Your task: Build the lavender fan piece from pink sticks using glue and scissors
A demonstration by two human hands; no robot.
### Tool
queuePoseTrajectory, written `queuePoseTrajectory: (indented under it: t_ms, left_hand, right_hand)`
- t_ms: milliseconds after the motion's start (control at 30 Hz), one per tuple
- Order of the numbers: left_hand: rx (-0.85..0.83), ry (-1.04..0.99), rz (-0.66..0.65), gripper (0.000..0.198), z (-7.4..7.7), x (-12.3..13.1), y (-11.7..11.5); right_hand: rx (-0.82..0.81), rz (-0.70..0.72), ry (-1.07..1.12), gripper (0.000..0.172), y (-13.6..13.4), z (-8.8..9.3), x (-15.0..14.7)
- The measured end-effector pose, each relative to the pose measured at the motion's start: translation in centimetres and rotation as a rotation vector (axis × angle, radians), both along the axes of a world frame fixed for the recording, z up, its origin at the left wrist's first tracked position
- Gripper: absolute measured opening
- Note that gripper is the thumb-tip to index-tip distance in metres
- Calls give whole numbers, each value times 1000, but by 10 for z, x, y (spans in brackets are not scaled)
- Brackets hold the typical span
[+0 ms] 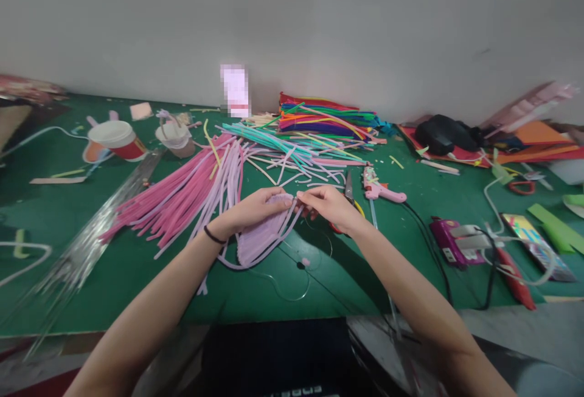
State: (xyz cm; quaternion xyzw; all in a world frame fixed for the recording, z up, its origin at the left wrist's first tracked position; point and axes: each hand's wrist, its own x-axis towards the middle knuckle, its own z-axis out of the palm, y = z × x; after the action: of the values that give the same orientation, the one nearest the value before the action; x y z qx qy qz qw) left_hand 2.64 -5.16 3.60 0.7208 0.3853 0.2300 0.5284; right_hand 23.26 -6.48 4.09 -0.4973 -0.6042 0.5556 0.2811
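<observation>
Over green table (137, 287), L hand (255, 208) & R hand (331, 205) pinch lilac pipe-cleaner weave (258, 242) at top edge; prob. light, soft, bendy.

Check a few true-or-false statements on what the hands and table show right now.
1. Both the left hand and the right hand grip the lilac pipe-cleaner piece. True.
2. The pink glue gun is in the right hand. False: it lies on the green table, right of the scissors.
3. Loose pink pipe cleaners lie fanned out left of the hands. True.
4. The red paper cup stands beside the right hand. False: it sits far left, near the back.
</observation>
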Motion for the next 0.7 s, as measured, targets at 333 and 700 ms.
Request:
queuePoseTrajectory:
  t_ms: [333, 700]
  left_hand:
    - [-13, 9, 1, 39, -2, 0, 1]
    - [-31, 4, -31, 32, -1, 1, -2]
  right_hand:
    - [-237, -63, 135, 25, 2, 1, 0]
    - [-496, -97, 271, 18, 0, -1, 0]
